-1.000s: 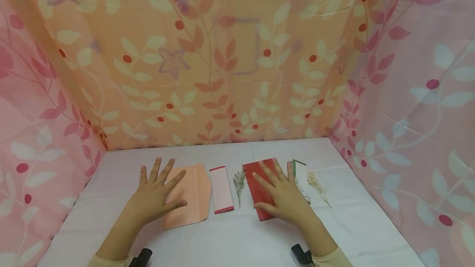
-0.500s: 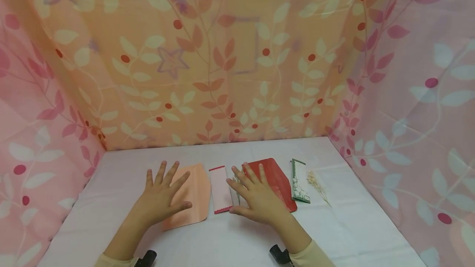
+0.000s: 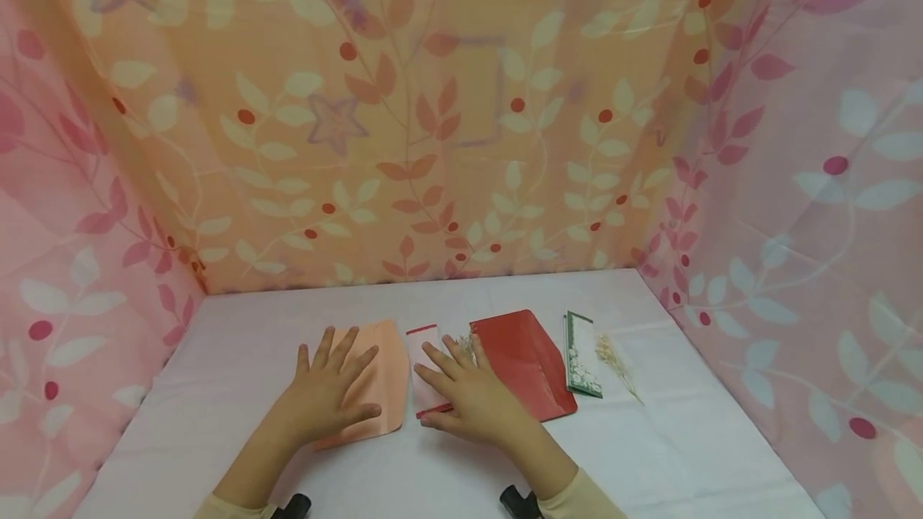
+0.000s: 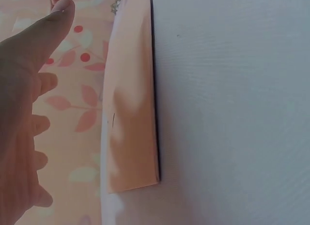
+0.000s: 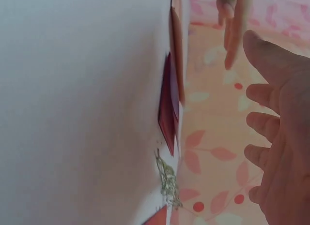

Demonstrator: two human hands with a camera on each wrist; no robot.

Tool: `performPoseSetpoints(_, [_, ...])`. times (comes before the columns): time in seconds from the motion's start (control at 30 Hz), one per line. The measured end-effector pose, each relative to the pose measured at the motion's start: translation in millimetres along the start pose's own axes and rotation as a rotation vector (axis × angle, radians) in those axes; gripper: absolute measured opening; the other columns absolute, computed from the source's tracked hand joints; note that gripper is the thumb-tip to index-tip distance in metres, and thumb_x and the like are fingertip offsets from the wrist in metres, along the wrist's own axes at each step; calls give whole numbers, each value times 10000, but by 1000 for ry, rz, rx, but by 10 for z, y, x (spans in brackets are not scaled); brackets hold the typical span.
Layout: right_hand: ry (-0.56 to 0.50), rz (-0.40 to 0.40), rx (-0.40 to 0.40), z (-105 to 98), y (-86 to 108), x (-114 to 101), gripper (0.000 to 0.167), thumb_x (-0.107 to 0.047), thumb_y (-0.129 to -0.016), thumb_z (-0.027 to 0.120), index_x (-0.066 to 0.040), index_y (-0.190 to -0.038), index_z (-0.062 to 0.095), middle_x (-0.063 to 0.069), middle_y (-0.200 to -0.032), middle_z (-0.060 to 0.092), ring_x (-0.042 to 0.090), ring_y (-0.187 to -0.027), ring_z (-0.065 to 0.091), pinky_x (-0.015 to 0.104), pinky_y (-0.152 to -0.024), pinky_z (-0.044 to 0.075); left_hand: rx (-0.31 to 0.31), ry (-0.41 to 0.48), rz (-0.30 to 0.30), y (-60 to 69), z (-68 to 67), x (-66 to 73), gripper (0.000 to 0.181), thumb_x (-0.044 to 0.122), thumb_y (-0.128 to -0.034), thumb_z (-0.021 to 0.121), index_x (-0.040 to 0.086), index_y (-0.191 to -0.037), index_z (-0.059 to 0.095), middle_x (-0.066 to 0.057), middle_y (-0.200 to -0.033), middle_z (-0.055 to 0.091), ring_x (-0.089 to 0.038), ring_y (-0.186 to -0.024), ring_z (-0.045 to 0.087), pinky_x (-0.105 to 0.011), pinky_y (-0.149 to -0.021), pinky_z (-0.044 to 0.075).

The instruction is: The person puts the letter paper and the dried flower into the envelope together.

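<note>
You are holding your left hand (image 3: pixel 324 395) above the peach envelope (image 3: pixel 387 391), fingers and thumb spreading wide, gripping nothing and keeping apart from the paper; its shadow is falling across the envelope. Your right hand (image 3: pixel 470 392) is hovering too, its fingers also fanning out and holding nothing, over the pale card with red ends (image 3: pixel 421 339) and the green dried sprig (image 5: pixel 168 179), and it is hiding parts of both from the head view. The peach envelope is lying flat on the white cloth (image 3: pixel 692 439), just left of the pale card. The red envelope (image 3: pixel 522 363) is resting beside your right hand, on its right. Farther right, the green-bordered card (image 3: pixel 582 355) is lying near that envelope, and the cream dried flowers (image 3: pixel 615 363) are sitting just beyond it. A leaf-patterned curtain (image 3: pixel 433 102) is hanging behind everything.
</note>
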State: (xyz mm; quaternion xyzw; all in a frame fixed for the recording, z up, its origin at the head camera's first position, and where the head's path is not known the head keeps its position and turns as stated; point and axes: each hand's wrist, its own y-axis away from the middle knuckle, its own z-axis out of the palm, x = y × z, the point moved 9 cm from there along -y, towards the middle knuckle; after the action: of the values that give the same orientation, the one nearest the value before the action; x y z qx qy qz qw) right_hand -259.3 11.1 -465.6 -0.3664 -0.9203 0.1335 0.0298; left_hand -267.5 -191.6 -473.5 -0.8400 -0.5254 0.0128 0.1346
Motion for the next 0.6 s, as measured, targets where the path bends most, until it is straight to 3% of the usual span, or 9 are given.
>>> performPoseSetpoints(0.3, [-16, -146, -70, 321, -39, -277, 770, -729, -953, 485, -281, -1575, 409, -24, -1682, 298, 285, -1552, 278, 715, -1168, 229, -54, 57, -14, 58, 136, 2, 909, 777, -833, 619, 289, -1571, 413, -156, -1686, 236, -550, -1514, 163, -870, -1028, 190])
performPoseSetpoints(0.6, [-206, -154, -163, 308, -13, -321, 739, -638, -976, 548, -214, -1569, 427, -17, -1676, 312, 270, -1536, 318, 664, -1193, 238, -106, 137, -51, 59, 236, 10, 972, 787, -810, 634, 300, -1600, 345, -165, -1689, 218, -556, -1506, 184, -884, -989, 216])
